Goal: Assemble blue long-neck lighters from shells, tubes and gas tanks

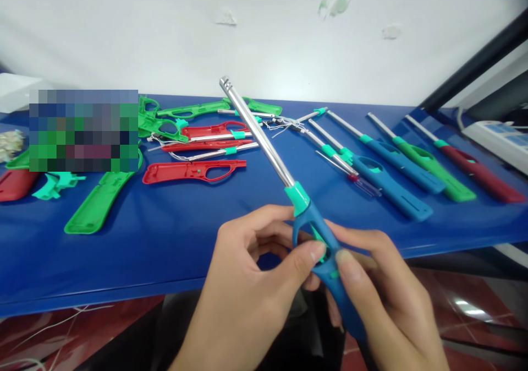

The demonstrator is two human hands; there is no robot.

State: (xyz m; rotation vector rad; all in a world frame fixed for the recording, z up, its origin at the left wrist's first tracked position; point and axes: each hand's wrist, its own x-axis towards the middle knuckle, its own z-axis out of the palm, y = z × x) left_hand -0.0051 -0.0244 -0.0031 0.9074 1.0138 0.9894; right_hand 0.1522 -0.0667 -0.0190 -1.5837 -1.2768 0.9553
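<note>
A blue utility lighter (315, 222) with a long metal tube and a teal collar is held up in front of the table's near edge, tube pointing up and to the left. My left hand (256, 283) grips it around the trigger opening, thumb pressed at the teal trigger. Lower down, my right hand (383, 294) is closed around the handle with its thumb on the side. The handle's lower end is partly hidden by the right hand. Beyond my hands lie another blue lighter (391, 186) and a screwdriver (358, 181) with a clear handle.
On the blue table (177, 250) lie red handle shells (177, 173), a green handle shell (99, 200), metal tubes with white wires and teal pieces (51, 186). More blue, green and red lighters (482, 173) line the right. A power strip (501, 142) sits at the far right; a white wall stands behind.
</note>
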